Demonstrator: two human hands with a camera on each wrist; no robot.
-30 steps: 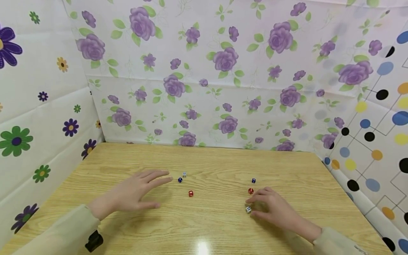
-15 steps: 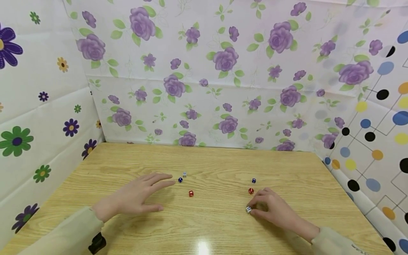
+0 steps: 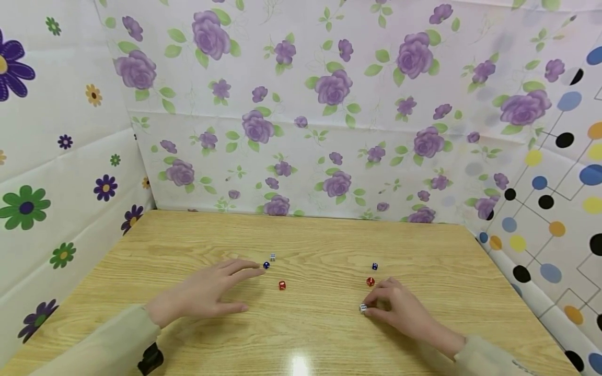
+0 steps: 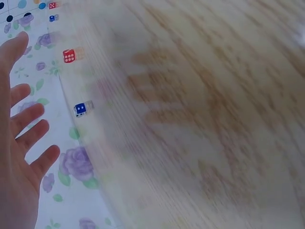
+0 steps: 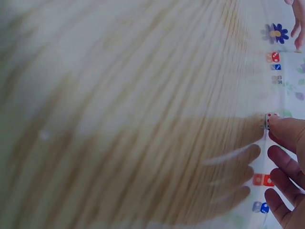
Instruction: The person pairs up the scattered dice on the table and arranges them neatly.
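Observation:
My right hand (image 3: 400, 310) pinches a white die (image 3: 363, 308) between thumb and fingertips, low over the table. In the right wrist view, the thumb partly covers that white die (image 5: 268, 121). Just beyond the hand lie a red die (image 3: 370, 281) and a blue die (image 3: 374, 266). My left hand (image 3: 211, 291) hovers over the left side with its fingers extended, holding nothing. Its fingertips are nearest a second blue die (image 3: 266, 265), which has a white die (image 3: 273, 257) behind it. Another red die (image 3: 282, 285) rests to the right of those fingers.
The wooden table (image 3: 320, 240) ends at the back against a floral cloth (image 3: 301, 156). Patterned cloths also stand along the left and right sides. A black strap piece (image 3: 150, 359) hangs under the left sleeve.
My left hand has drifted right and slightly toward me, still extended. The right fingers have closed on the white die and shifted it slightly left. The other dice have stayed put.

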